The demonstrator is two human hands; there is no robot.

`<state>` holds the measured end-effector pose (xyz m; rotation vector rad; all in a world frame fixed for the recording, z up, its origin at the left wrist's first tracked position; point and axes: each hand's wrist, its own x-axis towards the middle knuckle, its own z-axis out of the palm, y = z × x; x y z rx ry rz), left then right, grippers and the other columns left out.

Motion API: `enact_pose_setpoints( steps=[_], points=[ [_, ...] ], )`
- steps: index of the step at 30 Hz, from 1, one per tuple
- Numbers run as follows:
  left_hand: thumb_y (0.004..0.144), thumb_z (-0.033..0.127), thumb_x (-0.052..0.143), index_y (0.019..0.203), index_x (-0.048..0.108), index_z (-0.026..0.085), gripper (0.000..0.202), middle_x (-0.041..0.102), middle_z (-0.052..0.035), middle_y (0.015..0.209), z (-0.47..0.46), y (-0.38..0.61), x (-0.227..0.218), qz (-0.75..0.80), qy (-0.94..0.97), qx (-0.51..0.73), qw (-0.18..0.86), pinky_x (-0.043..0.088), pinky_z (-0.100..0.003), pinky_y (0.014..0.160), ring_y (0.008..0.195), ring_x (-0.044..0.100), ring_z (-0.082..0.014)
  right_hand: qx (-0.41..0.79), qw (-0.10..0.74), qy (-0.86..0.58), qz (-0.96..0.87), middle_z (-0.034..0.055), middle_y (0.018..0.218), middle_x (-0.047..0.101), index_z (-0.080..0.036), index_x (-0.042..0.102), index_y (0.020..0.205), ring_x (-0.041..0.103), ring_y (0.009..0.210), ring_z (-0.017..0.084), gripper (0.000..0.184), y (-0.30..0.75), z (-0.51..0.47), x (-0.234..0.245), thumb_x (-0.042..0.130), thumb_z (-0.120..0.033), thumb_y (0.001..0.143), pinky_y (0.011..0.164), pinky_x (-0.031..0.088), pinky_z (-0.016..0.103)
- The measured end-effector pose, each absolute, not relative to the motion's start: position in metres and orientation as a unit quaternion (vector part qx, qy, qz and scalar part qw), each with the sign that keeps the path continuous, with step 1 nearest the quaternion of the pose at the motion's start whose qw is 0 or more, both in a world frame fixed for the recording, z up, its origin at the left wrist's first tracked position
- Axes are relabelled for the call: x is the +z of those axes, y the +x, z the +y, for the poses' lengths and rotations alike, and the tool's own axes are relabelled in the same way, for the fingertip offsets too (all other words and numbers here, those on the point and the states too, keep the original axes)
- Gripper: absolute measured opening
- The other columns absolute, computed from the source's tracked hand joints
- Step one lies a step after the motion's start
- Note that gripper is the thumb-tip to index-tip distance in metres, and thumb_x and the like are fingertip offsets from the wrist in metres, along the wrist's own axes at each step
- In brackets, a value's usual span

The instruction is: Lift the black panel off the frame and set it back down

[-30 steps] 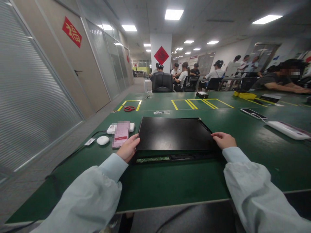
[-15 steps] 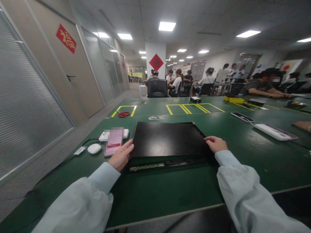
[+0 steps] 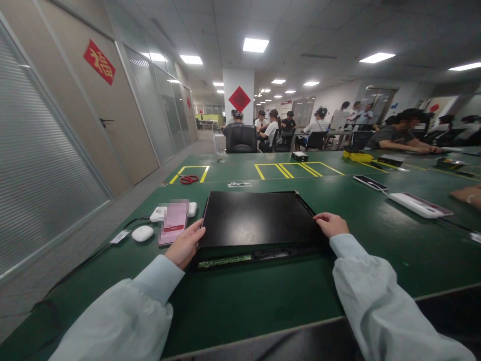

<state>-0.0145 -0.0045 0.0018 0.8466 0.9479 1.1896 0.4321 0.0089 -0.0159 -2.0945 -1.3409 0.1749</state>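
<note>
A flat black display panel (image 3: 255, 218), glossy and rectangular, lies over a black frame (image 3: 270, 254), its near edge raised and set back from the frame's near side. A strip of green circuit board (image 3: 225, 261) shows in the gap between them. My left hand (image 3: 187, 243) is closed on the panel's left edge, thumb on top and fingers mostly hidden beneath. At the right edge, my right hand (image 3: 331, 224) pinches the panel between thumb and fingers. The frame's far right corner sticks out past the panel.
Left of the panel are a pink phone (image 3: 173, 223), a white rounded case (image 3: 143, 233) and a black cable. Red-handled scissors (image 3: 189, 179) lie farther back by yellow tape outlines. To the right are another phone (image 3: 371, 182) and a white power bank (image 3: 419, 205). Several people sit beyond.
The whole view has shifted slightly left and down. Both hands keep their hold on the panel, which has barely moved relative to the frame.
</note>
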Motion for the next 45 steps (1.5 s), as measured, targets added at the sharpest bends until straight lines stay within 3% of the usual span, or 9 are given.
enact_pose_setpoints(
  steps=[6, 10, 15, 19, 26, 35, 45],
  points=[
    [0.070, 0.017, 0.076, 0.119, 0.067, 0.015, 0.050, 0.074, -0.0133, 0.117, -0.002, -0.012, 0.001, 0.436, 0.371, 0.537, 0.620, 0.055, -0.036, 0.096, 0.118, 0.065, -0.0287, 0.058, 0.309, -0.807, -0.499, 0.0016, 0.078, 0.074, -0.025, 0.078, 0.074, 0.066, 0.079, 0.020, 0.018, 0.433, 0.010, -0.018, 0.060, -0.021, 0.072, 0.073, 0.047, 0.028],
    [0.064, 0.031, 0.082, 0.117, 0.069, 0.014, 0.057, 0.071, -0.0153, 0.124, 0.003, -0.015, -0.004, 0.441, 0.423, 0.542, 0.577, 0.048, -0.042, 0.106, 0.123, 0.061, -0.0314, 0.049, 0.310, -0.806, -0.502, 0.0014, 0.077, 0.074, -0.026, 0.078, 0.073, 0.066, 0.078, 0.020, 0.019, 0.434, 0.011, -0.019, 0.060, -0.021, 0.072, 0.072, 0.047, 0.028],
    [0.064, 0.046, 0.078, 0.114, 0.071, 0.015, 0.060, 0.051, -0.0165, 0.150, 0.012, -0.028, -0.015, 0.492, 0.541, 0.521, 0.440, 0.033, -0.046, 0.117, 0.140, 0.043, -0.0354, 0.043, 0.298, -0.808, -0.507, 0.0019, 0.079, 0.074, -0.026, 0.079, 0.075, 0.067, 0.080, 0.020, 0.020, 0.433, 0.010, -0.019, 0.059, -0.022, 0.072, 0.073, 0.048, 0.028],
    [0.066, 0.047, 0.071, 0.107, 0.074, 0.018, 0.050, 0.045, -0.0136, 0.155, 0.018, -0.037, -0.024, 0.556, 0.607, 0.447, 0.350, 0.032, -0.048, 0.118, 0.145, 0.036, -0.0349, 0.039, 0.295, -0.811, -0.504, 0.0016, 0.078, 0.074, -0.026, 0.079, 0.075, 0.066, 0.079, 0.019, 0.020, 0.432, 0.010, -0.018, 0.059, -0.022, 0.072, 0.073, 0.048, 0.028],
    [0.066, 0.052, 0.064, 0.107, 0.073, 0.013, 0.058, 0.041, -0.0199, 0.155, 0.024, -0.040, -0.034, 0.569, 0.675, 0.355, 0.309, 0.036, -0.048, 0.115, 0.143, 0.039, -0.0373, 0.030, 0.289, -0.811, -0.507, 0.0014, 0.077, 0.074, -0.026, 0.078, 0.074, 0.066, 0.078, 0.019, 0.019, 0.432, 0.010, -0.018, 0.060, -0.022, 0.073, 0.072, 0.048, 0.027],
    [0.073, 0.045, 0.056, 0.109, 0.071, 0.013, 0.051, 0.047, -0.0188, 0.149, 0.020, -0.038, -0.031, 0.607, 0.708, 0.291, 0.217, 0.031, -0.048, 0.118, 0.139, 0.045, -0.0359, 0.028, 0.284, -0.809, -0.514, 0.0025, 0.079, 0.075, -0.026, 0.079, 0.075, 0.067, 0.080, 0.021, 0.020, 0.433, 0.010, -0.019, 0.059, -0.023, 0.073, 0.074, 0.049, 0.029],
    [0.073, 0.042, 0.056, 0.109, 0.069, 0.011, 0.050, 0.050, -0.0209, 0.146, 0.018, -0.037, -0.032, 0.623, 0.705, 0.281, 0.188, 0.033, -0.048, 0.117, 0.137, 0.047, -0.0358, 0.040, 0.284, -0.810, -0.511, 0.0021, 0.080, 0.075, -0.025, 0.078, 0.073, 0.067, 0.080, 0.020, 0.019, 0.432, 0.010, -0.017, 0.059, -0.022, 0.073, 0.073, 0.048, 0.027]
  ],
)
